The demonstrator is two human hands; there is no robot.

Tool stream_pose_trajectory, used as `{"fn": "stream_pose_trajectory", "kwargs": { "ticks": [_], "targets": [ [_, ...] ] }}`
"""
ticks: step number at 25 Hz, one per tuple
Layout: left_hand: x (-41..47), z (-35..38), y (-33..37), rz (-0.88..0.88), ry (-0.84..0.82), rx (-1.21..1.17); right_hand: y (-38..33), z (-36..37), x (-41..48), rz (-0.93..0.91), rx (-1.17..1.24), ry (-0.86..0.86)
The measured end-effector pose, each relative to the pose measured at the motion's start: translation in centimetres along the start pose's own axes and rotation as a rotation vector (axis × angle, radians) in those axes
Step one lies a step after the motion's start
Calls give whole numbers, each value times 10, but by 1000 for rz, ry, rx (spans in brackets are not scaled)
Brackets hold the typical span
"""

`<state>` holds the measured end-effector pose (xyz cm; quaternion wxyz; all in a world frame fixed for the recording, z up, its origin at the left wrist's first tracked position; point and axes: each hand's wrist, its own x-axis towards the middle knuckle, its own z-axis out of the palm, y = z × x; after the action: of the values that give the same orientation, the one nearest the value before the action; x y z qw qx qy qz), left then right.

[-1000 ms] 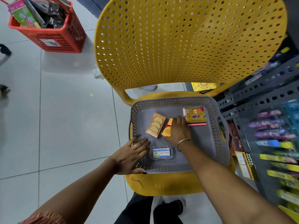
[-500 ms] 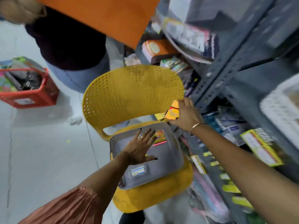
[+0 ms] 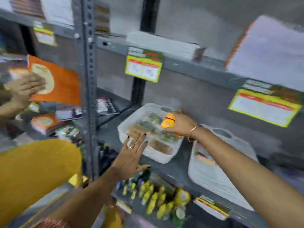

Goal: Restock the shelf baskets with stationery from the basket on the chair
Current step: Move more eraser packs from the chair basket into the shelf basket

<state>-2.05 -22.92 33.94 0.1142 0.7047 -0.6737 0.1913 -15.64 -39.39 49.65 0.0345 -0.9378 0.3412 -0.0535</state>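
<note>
My left hand (image 3: 131,155) is nearest to me, reaching forward with the palm down and the fingers spread, nothing in it. Its fingertips hover at the front edge of the white shelf basket (image 3: 152,156), touching or just short of the rim; the blur keeps me from saying which. The forearm runs up from the lower left, past the yellow chair back (image 3: 36,170) beside me.

A little further in, my right arm stretches across from the lower right, wrist straight, a bangle on it. My right hand (image 3: 181,125) is curled around a small orange packet (image 3: 168,121), fingers wrapped on it from the far side and thumb below, and it holds the packet over the far part of that same basket. The basket already has several packs lying in it, too smeared to name. A second white basket (image 3: 213,176) sits just beside it, under my right forearm.

I judge this as the placing step: the packet is above its basket but not yet down among the others. Next I need to lower it into a free spot and let my fingers go, while my left hand steadies the rim so the basket does not slide back on the grey shelf (image 3: 177,171).

Beyond, yellow price tags (image 3: 143,66) hang off the shelf above. At the far left another person's hand (image 3: 27,86) rests on an orange book (image 3: 64,86).
</note>
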Motion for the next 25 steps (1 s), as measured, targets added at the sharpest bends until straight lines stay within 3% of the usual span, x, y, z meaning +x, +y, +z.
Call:
{"fn": "stream_pose_trajectory", "kwargs": {
  "ticks": [5,7,13,25],
  "targets": [
    [48,14,91,261,-21,-18,102,-6,-64,240,-46,-74],
    [50,26,112,316,-101,-57,125,7,-85,292,-17,-113],
    [52,60,130,200,-372,-177,157,67,-111,341,39,-297],
    [57,76,129,228,-251,-180,147,105,-90,279,-18,-426]
  ]
}}
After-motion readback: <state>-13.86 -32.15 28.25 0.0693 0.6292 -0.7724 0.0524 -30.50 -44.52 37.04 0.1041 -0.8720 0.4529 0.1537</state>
